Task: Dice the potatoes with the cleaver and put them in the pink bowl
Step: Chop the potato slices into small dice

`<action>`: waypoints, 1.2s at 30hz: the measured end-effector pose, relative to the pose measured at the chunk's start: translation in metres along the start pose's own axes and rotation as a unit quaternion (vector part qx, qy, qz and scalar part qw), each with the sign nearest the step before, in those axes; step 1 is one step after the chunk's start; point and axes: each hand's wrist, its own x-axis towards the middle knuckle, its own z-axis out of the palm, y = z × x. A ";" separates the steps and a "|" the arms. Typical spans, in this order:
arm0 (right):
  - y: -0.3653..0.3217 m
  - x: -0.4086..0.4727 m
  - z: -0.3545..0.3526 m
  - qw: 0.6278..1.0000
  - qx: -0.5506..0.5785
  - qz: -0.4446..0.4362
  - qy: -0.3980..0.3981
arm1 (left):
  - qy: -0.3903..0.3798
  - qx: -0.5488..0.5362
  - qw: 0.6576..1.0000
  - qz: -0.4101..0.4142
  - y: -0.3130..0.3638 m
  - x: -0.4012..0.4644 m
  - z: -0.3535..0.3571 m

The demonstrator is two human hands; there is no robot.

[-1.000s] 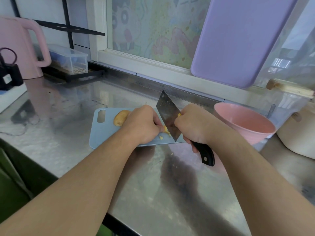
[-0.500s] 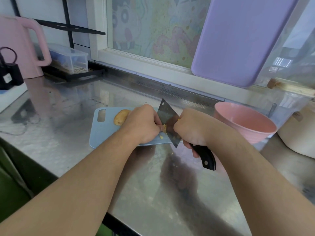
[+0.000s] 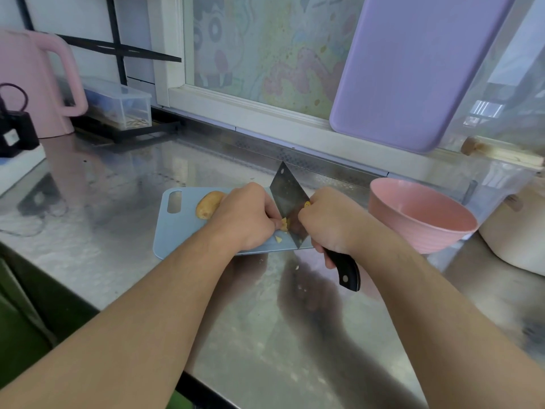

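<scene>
On the light blue cutting board [image 3: 180, 228] my left hand [image 3: 246, 215] presses down on a cut potato piece [image 3: 283, 223], mostly hidden under the fingers. My right hand [image 3: 330, 222] grips the black handle of the cleaver [image 3: 287, 199], whose blade stands on edge right against the piece, tip pointing away from me. A small yellow scrap [image 3: 278, 238] lies on the board near the blade. A whole unpeeled potato [image 3: 208, 204] rests on the board behind my left hand. The pink bowl [image 3: 418, 215] stands just right of the board.
The board lies on a steel counter [image 3: 265, 335]. A pink kettle [image 3: 32, 81] and a clear plastic box [image 3: 124, 106] stand at the back left. A purple board [image 3: 413, 69] leans on the window. A white pot [image 3: 519, 231] sits far right.
The cleaver dropped lower into the potato piece half a second ago and now stands slightly higher again, still against it. Both hands stay in place on the board.
</scene>
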 end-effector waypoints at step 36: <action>-0.007 -0.007 -0.003 0.998 -0.034 -0.020 -0.050 | 0.005 0.025 1.000 -0.001 0.000 0.001 0.001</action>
